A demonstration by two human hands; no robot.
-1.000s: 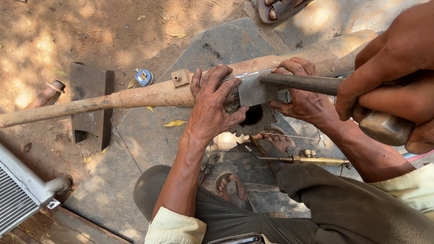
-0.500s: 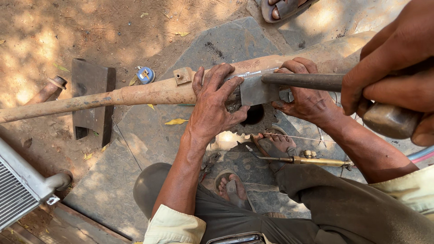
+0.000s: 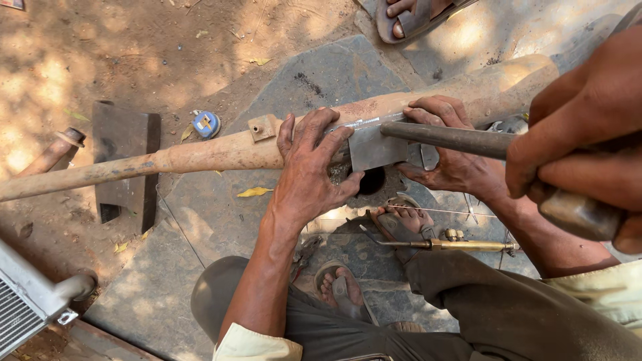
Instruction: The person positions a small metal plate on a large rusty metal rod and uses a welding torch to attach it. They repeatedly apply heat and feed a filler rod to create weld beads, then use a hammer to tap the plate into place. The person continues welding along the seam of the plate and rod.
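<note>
Now | L hand (image 3: 582, 110) + R hand (image 3: 598, 190) — fingers closed round hammer (image 3: 448, 138) handle, head on metal patch (image 3: 373, 150) | patch sits on rusty pipe (image 3: 221, 152), pinned by co-worker's hands (image 3: 307, 177) | est. part-shaped — lower edge not yet curled round.

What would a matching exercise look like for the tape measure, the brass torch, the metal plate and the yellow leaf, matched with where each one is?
Things:
1. tape measure
2. brass torch
3. metal plate
4. yellow leaf

Places:
A. pressed against the pipe by a co-worker's hands
B. on the stone slab, just below the pipe
C. on the dirt beside the dark block
D. by a sandalled foot

Pairs: 1-C, 2-D, 3-A, 4-B
</note>
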